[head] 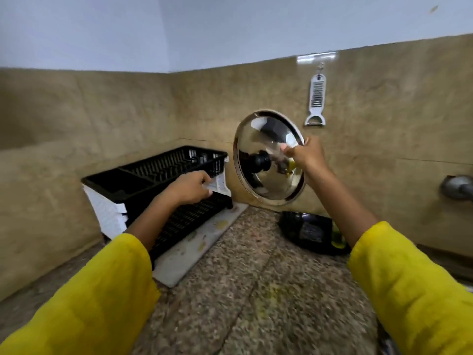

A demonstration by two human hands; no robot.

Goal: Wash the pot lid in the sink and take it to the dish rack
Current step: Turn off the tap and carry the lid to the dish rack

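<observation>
Above the speckled granite counter (256, 265), the steel pot lid (266, 160) hangs on edge, pinched at its rim by the right hand (305, 155), just right of the black dish rack (153, 175). Loosely curled and holding nothing, the left hand (189, 187) hovers at the rack's front edge.

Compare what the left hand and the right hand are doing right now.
The right hand grips the lid by its rim and holds it raised in front of the wall; the left hand holds nothing and is at the edge of the rack. The right hand is higher and further right, while the left hand sits lower, over the rack. Both reach forward from yellow sleeves above the counter.
</observation>
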